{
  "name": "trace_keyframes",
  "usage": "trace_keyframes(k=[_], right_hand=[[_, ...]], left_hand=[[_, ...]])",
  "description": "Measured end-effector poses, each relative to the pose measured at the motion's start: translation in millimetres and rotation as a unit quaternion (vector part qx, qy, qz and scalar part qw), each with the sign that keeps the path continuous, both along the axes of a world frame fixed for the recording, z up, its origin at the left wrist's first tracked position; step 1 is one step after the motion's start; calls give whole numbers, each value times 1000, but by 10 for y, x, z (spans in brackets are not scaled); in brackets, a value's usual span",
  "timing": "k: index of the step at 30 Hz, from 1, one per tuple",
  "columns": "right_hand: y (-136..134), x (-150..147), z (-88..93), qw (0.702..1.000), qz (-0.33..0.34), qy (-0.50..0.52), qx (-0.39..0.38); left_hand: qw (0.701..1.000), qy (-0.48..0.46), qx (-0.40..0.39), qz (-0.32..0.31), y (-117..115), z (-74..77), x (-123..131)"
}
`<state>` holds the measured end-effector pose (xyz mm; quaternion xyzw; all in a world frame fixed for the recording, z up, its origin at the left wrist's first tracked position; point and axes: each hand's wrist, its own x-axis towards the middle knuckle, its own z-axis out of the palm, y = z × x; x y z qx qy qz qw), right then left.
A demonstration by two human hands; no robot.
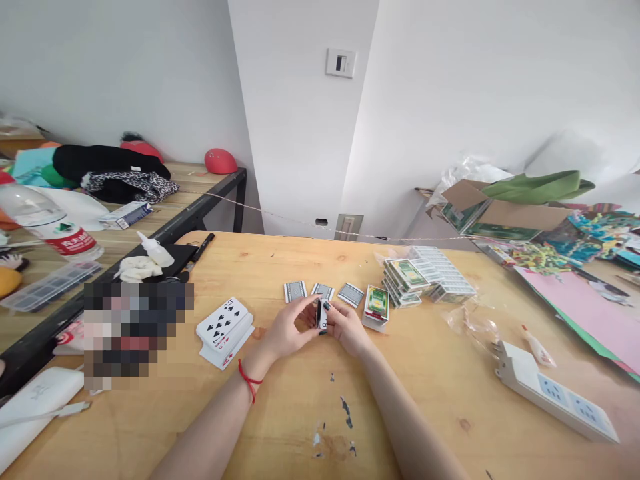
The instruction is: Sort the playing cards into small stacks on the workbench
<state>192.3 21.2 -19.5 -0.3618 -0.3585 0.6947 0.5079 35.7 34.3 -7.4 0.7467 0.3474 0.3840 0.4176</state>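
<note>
Both my hands meet over the middle of the table, around a small packet of playing cards (323, 321) standing on edge. My left hand (287, 328) curves round the packet's left side, fingertips at its top. From the right, my right hand (346, 327) pinches the cards between thumb and fingers. Just beyond lie three face-down groups of cards: left cards (294, 291), middle cards (324, 291) and right cards (351, 294). A green-and-white card box (376, 304) stands beside my right hand. To the left is a face-up pile of cards (225, 328), a seven of spades on top.
Stacked card boxes (407, 275) and wrapped boxes (445, 273) stand at the back right. A power strip (555, 393) lies at right, near a small tube (539, 345). At left are a glue bottle (156, 250), a black marker (203, 247) and a white power bank (40, 413).
</note>
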Motion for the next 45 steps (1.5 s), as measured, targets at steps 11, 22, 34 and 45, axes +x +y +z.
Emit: trace_keyframes(k=[11,22,34,45], right_hand=[[7,48,-25,997,65,-11,41],[8,35,-39,996,66,-25,56],[6,-26,-37,994,23,-89,63],[62,13,-264,991,-4,-128,25]], left_hand=[[998,49,12,29,15,16,-3],[997,59,43,35,26,-16,-2],[993,95,44,50,9,-25,9],[985,142,72,59,1,-3,36]])
